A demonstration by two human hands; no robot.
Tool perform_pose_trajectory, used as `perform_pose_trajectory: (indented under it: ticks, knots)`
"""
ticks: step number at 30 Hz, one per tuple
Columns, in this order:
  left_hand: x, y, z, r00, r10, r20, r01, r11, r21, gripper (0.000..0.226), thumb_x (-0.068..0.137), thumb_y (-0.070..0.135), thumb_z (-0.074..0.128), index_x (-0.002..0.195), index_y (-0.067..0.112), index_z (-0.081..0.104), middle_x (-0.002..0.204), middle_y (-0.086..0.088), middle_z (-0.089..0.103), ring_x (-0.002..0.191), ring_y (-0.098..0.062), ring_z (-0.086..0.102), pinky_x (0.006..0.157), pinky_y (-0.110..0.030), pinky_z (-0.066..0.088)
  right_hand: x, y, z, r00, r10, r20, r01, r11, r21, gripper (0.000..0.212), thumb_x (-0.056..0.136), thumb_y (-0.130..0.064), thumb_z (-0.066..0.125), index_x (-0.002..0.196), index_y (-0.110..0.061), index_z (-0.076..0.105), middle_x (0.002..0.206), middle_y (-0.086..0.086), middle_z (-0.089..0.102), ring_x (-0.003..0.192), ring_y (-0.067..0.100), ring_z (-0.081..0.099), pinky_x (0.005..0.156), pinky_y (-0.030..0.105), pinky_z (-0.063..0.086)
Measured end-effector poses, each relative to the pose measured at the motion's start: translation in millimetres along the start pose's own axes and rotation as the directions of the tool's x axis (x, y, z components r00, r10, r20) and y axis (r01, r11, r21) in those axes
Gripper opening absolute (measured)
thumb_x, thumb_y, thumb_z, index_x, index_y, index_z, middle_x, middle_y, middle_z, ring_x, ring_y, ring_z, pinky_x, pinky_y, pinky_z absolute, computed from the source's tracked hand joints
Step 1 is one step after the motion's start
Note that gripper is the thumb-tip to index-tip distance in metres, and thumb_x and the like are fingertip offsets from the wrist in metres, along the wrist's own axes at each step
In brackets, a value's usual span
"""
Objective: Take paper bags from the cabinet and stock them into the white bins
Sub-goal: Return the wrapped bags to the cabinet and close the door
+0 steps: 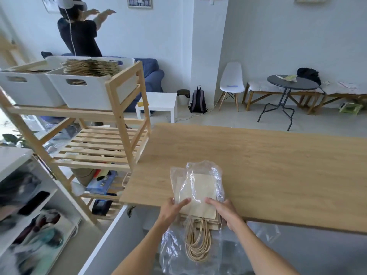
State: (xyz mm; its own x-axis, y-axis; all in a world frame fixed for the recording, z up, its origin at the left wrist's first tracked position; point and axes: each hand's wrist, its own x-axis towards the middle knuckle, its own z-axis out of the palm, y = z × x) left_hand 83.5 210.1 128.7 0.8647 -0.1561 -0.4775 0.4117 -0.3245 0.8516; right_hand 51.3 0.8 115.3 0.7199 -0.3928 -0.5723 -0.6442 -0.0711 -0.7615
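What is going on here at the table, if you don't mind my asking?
A person is working on a bundle of paper bags lying in clear plastic wrap at the near edge of the wooden table. The left hand and the right hand hold it on either side, its twine handles hanging off the edge. On the wooden shelf to the left, two white bins already hold bags. Another person stands in the background.

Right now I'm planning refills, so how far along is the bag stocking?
Done: the right white bin on the shelf already holds a stack of bags. In hand: both the left hand and right hand hold a plastic-wrapped bundle of paper bags at the table edge. Left: unwrapping it and binning them.
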Motion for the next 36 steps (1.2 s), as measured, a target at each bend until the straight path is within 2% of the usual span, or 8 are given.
perform_pose_trajectory:
  ticks: [4,8,11,18,24,31,34,36]
  knots:
    - [-43.0,-42.1,-27.0,0.999,0.014,-0.029,-0.014,1.000,-0.014,0.072,0.073,0.052,0.081,0.120,0.002,0.059,0.115,-0.016,0.068,0.088,-0.016,0.065,0.067,-0.018,0.047,-45.9,32.3,35.7,1.000,-0.028,0.009,0.028,0.999,0.026,0.107,0.074,-0.049,0.086,0.152,-0.003,0.029,0.155,0.015,0.041,0.139,0.031,0.044,0.107,0.038,0.040]
    - [-85.1,-88.7,-49.8,0.997,0.001,-0.084,-0.002,1.000,-0.014,0.105,0.055,0.070,0.082,0.135,0.008,0.053,0.132,-0.010,0.062,0.119,-0.023,0.060,0.099,-0.035,0.048,-81.5,73.7,68.0,0.998,-0.027,0.065,0.022,0.997,0.079,0.086,0.076,-0.048,0.084,0.140,-0.015,0.037,0.145,0.010,0.051,0.125,0.028,0.053,0.100,0.038,0.044]
    - [-109.2,-116.4,-62.4,0.995,-0.008,-0.099,0.007,1.000,-0.009,0.103,0.068,0.056,0.083,0.146,0.005,0.041,0.148,-0.015,0.047,0.134,-0.030,0.047,0.110,-0.041,0.038,-100.7,97.9,88.5,0.993,-0.036,0.114,0.026,0.996,0.085,0.085,0.074,-0.051,0.084,0.137,-0.017,0.039,0.132,0.000,0.052,0.125,0.028,0.053,0.097,0.035,0.042]
    - [-134.7,-177.1,-66.5,0.989,-0.078,-0.123,0.075,0.997,-0.035,0.113,0.061,0.062,0.083,0.148,0.005,0.038,0.151,-0.014,0.045,0.137,-0.027,0.045,0.111,-0.038,0.035,-70.7,175.0,116.6,0.984,0.063,0.164,-0.060,0.998,-0.026,0.131,0.029,-0.080,0.085,0.141,-0.021,0.050,0.137,0.001,0.062,0.118,0.021,0.063,0.104,0.043,0.051]
    - [-100.7,-197.9,-66.1,0.984,-0.163,-0.077,0.166,0.985,0.037,0.089,0.077,0.043,0.081,0.146,0.003,0.041,0.146,-0.011,0.050,0.129,-0.023,0.051,0.106,-0.032,0.038,-90.2,162.9,127.3,0.966,0.207,0.152,-0.202,0.978,-0.049,0.109,0.072,-0.048,0.087,0.151,-0.001,0.027,0.153,0.016,0.044,0.137,0.030,0.047,0.111,0.040,0.041]
    - [-21.8,-209.9,-63.7,0.976,-0.196,-0.095,0.204,0.976,0.083,0.092,0.075,0.051,0.081,0.145,0.006,0.042,0.141,-0.009,0.053,0.123,-0.023,0.053,0.101,-0.030,0.041,-8.7,177.0,145.1,0.977,0.157,0.142,-0.162,0.987,0.020,0.128,0.047,-0.068,0.088,0.150,-0.010,0.040,0.146,0.010,0.053,0.129,0.029,0.054,0.109,0.044,0.044]
    - [22.9,-221.2,-57.1,0.977,-0.171,-0.126,0.187,0.975,0.123,0.078,0.075,0.048,0.082,0.138,0.014,0.052,0.124,0.000,0.057,0.114,-0.017,0.054,0.095,-0.025,0.038,39.5,185.7,149.8,0.983,0.164,0.087,-0.164,0.986,-0.009,0.093,0.060,-0.061,0.085,0.132,-0.009,0.059,0.125,0.010,0.067,0.109,0.025,0.063,0.091,0.036,0.051]
    - [57.2,-228.6,-53.9,0.979,-0.155,-0.130,0.174,0.973,0.152,0.072,0.073,0.048,0.083,0.133,0.019,0.057,0.119,0.003,0.058,0.111,-0.016,0.057,0.093,-0.025,0.043,71.4,185.7,152.9,0.992,0.117,0.054,-0.117,0.993,-0.012,0.053,0.072,-0.049,0.084,0.101,-0.009,0.066,0.102,0.009,0.071,0.092,0.022,0.063,0.072,0.032,0.044]
